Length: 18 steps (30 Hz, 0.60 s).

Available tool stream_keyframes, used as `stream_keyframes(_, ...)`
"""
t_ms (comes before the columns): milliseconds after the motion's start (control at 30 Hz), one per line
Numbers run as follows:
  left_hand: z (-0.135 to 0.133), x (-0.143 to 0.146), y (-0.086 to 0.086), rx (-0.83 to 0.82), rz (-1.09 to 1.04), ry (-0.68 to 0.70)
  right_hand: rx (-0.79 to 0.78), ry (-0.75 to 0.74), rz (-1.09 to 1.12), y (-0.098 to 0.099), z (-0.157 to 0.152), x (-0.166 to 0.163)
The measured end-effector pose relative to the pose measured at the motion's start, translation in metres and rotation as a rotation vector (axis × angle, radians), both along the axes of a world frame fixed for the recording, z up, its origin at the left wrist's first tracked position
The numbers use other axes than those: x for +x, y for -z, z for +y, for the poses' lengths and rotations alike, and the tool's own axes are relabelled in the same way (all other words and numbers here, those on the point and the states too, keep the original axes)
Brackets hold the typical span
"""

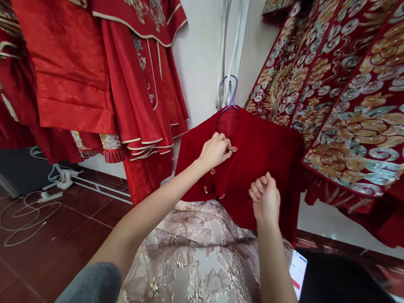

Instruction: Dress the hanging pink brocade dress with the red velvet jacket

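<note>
A dark red velvet jacket hangs on a purple hanger in front of me. My left hand is closed at its upper front edge, fingers pinched right beside a jewelled button. Further down the front sit more ornate buttons, one of them a gold-toned button. Over the lower right part of the jacket, my right hand is raised with its fingers curled in. Whatever those fingers hold, if anything, is too small to make out.
Pale floral metallic fabric spreads below the jacket. A lit phone lies at the right by a black surface. Red garments hang left, an embroidered gown right. A white cable lies coiled on the floor.
</note>
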State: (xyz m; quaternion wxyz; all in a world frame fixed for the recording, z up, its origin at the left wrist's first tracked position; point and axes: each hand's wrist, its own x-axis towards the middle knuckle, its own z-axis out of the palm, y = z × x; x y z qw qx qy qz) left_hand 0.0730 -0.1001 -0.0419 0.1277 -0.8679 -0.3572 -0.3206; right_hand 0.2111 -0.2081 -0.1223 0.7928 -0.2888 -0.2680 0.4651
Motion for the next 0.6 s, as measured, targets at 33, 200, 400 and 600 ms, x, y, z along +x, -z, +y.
stream_keyframes(33,0.000,0.000,0.000,0.014,0.001,0.003,0.002,0.000,0.008,0.000,0.000,0.001)
stream_keyframes(200,0.002,-0.003,0.002,0.088,0.024,0.101,0.005,0.021,0.030,-0.002,-0.002,0.007)
stream_keyframes(400,0.016,-0.008,0.009,0.232,0.030,0.137,0.018,-0.018,-0.001,-0.003,-0.002,0.005)
stream_keyframes(600,0.025,-0.007,0.012,0.236,0.057,0.144,0.006,-0.042,-0.021,-0.003,-0.002,0.003)
